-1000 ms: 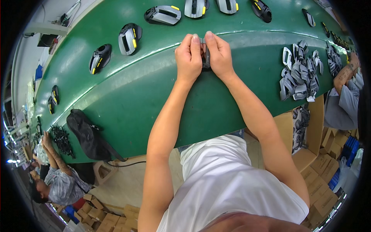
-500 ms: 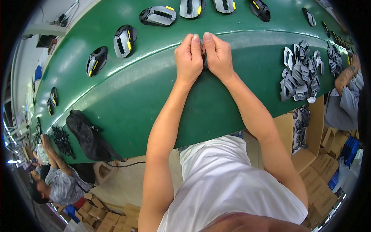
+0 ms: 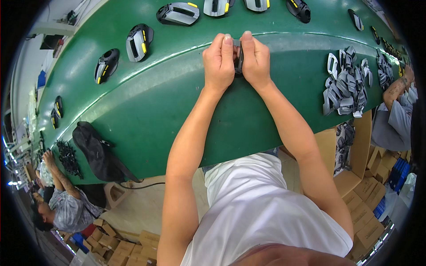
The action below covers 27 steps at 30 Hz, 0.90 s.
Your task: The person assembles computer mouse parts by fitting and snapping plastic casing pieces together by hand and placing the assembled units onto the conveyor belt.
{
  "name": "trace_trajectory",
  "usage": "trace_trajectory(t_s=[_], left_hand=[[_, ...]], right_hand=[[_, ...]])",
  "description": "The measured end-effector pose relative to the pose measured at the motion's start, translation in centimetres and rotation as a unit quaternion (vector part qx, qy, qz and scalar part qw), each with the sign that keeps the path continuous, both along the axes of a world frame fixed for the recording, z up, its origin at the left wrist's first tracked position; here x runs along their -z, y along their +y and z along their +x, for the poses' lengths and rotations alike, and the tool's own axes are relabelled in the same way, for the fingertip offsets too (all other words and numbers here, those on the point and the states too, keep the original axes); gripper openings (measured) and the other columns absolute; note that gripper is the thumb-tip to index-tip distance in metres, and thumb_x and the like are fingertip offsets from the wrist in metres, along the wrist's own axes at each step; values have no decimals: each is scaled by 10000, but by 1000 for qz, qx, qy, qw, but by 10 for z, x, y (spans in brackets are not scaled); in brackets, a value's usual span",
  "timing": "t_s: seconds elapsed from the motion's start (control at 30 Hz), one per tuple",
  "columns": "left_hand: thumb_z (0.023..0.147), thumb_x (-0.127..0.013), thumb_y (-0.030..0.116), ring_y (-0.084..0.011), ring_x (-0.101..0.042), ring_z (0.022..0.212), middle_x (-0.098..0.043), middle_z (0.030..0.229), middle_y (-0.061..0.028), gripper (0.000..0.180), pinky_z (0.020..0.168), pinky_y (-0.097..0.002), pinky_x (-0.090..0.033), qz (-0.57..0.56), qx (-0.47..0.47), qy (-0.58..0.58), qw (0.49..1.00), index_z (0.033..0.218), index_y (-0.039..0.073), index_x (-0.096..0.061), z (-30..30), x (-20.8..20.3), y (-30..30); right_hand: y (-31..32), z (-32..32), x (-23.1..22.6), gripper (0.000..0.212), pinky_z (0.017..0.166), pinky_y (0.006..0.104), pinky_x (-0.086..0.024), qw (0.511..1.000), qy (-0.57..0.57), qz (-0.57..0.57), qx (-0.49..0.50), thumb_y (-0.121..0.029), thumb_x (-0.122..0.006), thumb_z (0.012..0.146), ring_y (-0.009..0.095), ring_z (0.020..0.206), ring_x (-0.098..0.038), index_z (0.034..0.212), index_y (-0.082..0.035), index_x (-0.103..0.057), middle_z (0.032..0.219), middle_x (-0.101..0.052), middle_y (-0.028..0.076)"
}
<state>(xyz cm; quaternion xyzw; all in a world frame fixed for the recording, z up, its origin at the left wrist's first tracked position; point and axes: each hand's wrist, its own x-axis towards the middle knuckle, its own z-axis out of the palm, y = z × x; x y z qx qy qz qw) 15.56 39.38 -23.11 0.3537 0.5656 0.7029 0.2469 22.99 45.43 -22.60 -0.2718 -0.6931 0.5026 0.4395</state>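
Our left hand (image 3: 218,60) and right hand (image 3: 255,60) are pressed close together at the far side of the green bench (image 3: 177,111), both pinching one small dark grey part (image 3: 238,55) that shows only as a narrow strip between them. The thumbs stand up side by side along the top of it, and the other fingers are curled around its flanks, so most of the part is hidden. What shows of it runs lengthwise away from us, its long axis pointing from our body toward the far edge of the bench. It sits squarely between the two hands, no nearer one than the other, and we cannot tell whether it rests on the bench or is lifted just off it.

Going outward, a heap of grey plastic shells (image 3: 346,84) lies on the bench to our right, well apart from the hands, so our right hand is the nearer one to it. Beyond the hands, along the far strip of the bench, a row of computer mice (image 3: 178,13) in grey, black and yellow curves off to the left. A black bag (image 3: 97,150) lies at the near edge on our left. Another person (image 3: 66,208) sits lower left, and another person's arm (image 3: 395,88) rests at the right end.
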Motion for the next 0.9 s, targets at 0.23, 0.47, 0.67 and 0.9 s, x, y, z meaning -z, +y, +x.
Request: trace_trajectory(t_s=[0.23, 0.47, 0.67, 0.9], left_hand=[[969, -432, 188, -32, -355, 499, -421, 577, 31, 296, 430, -206, -279, -12, -22, 48, 999, 717, 33, -441, 1, 0, 2], [960, -441, 160, -48, -355, 483, -418, 548, 14, 299, 425, -229, -292, 8, -96, 189, 977, 695, 20, -438, 8, -5, 2], [954, -432, 160, -98, -431, 473, -468, 541, -37, 287, 437, -257, -340, -41, -59, 95, 993, 713, 6, -458, 3, 1, 4], [961, -425, 158, -46, -360, 505, -421, 558, 10, 287, 438, -228, -291, -48, -34, 7, 998, 712, 16, -447, 3, 3, 7]], right_hand=[[3, 1, 3, 447, 449, 313, -333, 999, -27, -23, -14, -301, -419, 974, 138, 482, -336, 658, 11, -466, 504, -396, 78], [4, 1, 2, 449, 459, 306, -330, 995, -54, -89, 4, -300, -417, 975, 113, 507, -335, 652, 9, -454, 517, -392, 48], [1, 2, 8, 447, 471, 302, -327, 994, -17, -104, -4, -303, -412, 977, 103, 526, -334, 655, 6, -443, 524, -378, 38], [4, 3, 9, 446, 473, 295, -329, 996, -13, -86, -15, -308, -413, 977, 99, 532, -338, 659, 4, -446, 531, -383, 35]])
